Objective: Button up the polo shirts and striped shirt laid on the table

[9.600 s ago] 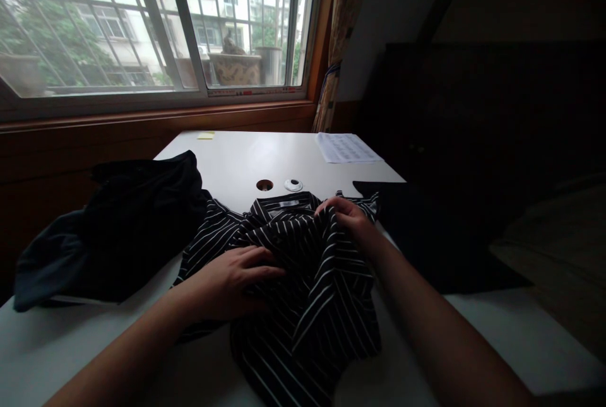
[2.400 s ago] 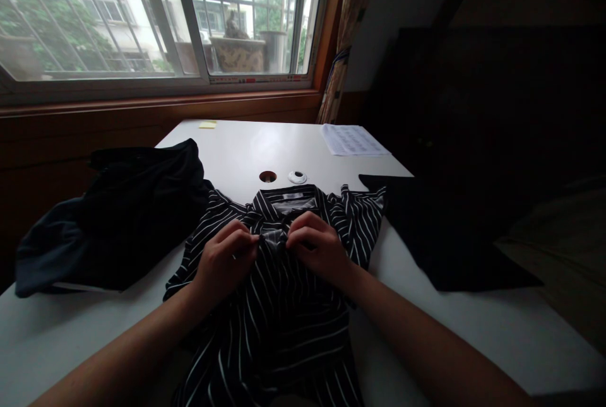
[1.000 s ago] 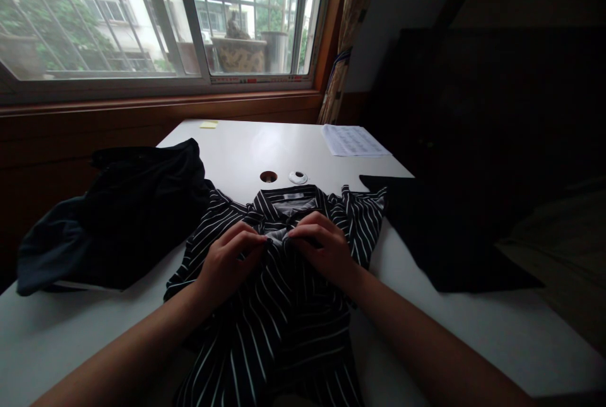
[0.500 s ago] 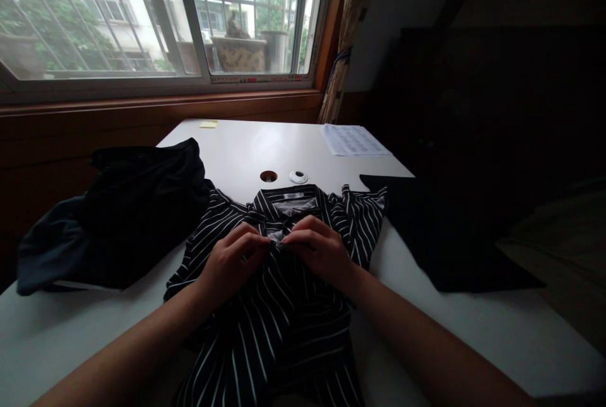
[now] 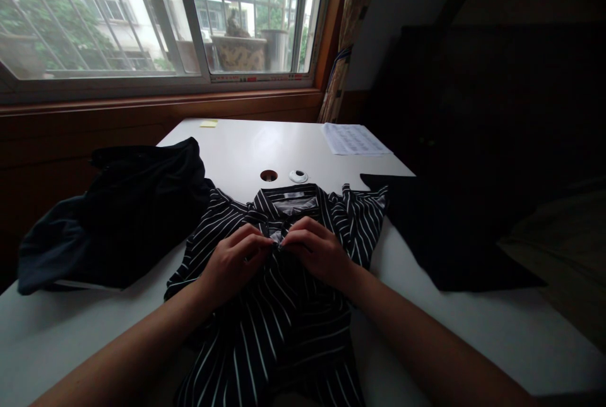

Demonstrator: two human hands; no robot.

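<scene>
while looking down, see striped shirt (image 5: 265, 331) laid on white table (image 5: 231, 151) along a twelve-to-six axis, with collar (image 5: 266, 203) at twelve; pinched at front opening (image 5: 276, 238) by left hand (image 5: 234, 260) from eight and right hand (image 5: 319, 252) from four, with neither clearly nearer.

Two bare hands, 1 person: L hand (image 5: 231, 262) & R hand (image 5: 322, 252), w/ slim fingers (image 5: 255, 241). L forearm (image 5: 132, 356) & R forearm (image 5: 416, 334) also bare, tapering twd the hands. Nails too dim for me to tell.
</scene>
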